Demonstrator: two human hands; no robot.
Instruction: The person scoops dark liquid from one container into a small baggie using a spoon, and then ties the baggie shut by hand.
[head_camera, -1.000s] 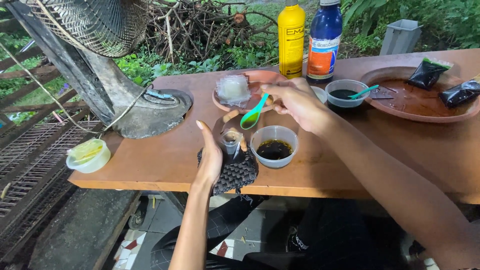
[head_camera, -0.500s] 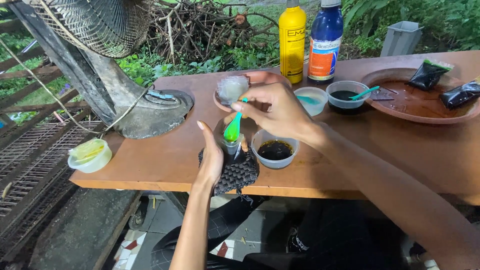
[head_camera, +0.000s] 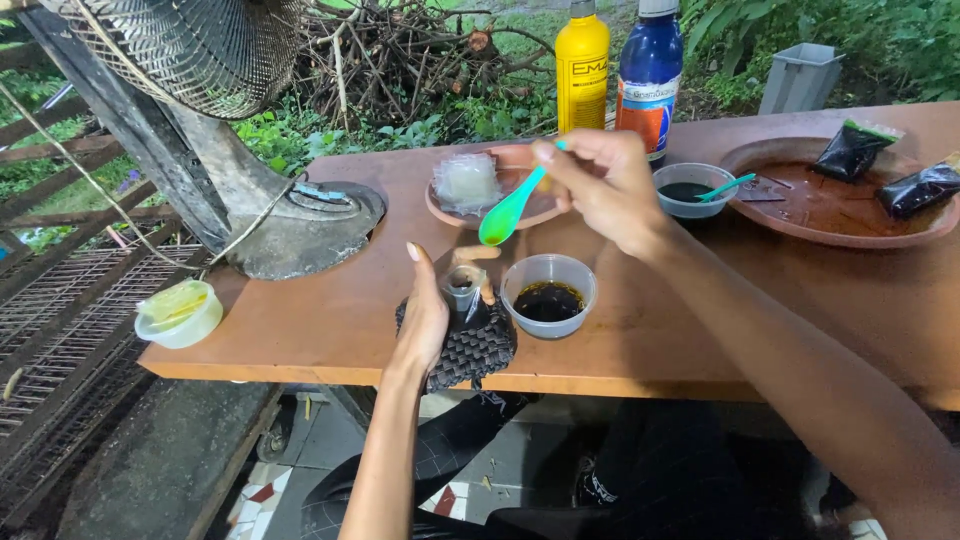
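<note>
Right-hand fingers (head_camera: 548, 155): pinched on the handle end of the green spoon (head_camera: 508, 210). Bowl of the spoon hangs low and tilted, above the small jar (head_camera: 463, 287). Cannot tell if the spoon carries liquid.
Right hand (head_camera: 605, 185): raised over the table (head_camera: 330, 320), between the clay dish (head_camera: 520, 205) and the near cup of dark liquid (head_camera: 548, 296).
Left-hand fingers (head_camera: 480, 290): wrapped round the small jar, thumb up on the near side. Grasp looks firm, jar upright.
Left hand (head_camera: 428, 318): rests on the dark woven mat (head_camera: 470, 350), which overhangs the front table edge.
Small jar: sits on the mat, just left of the near cup, mouth narrow and open.
Risk, drip: narrow mouth plus tilted spoon; an off-centre tip would likely put liquid on the mat or the fingers.
Risk, knock: near cup is just beside the jar; a sweep of the right wrist could likely tip it.
Risk, edge: mat sits at the table lip; if it slides, the jar could go off with it.
Behind: clay dish holds a clear crumpled bag (head_camera: 466, 182); yellow bottle (head_camera: 582, 70) and blue bottle (head_camera: 649, 75) stand at the far edge.
Right side: second cup (head_camera: 695, 190) with a teal spoon in it, then a large clay tray (head_camera: 830, 205) holding dark packets.
Left side: fan base (head_camera: 300, 225) on the table, small lidded tub (head_camera: 179, 313) at the corner.
</note>
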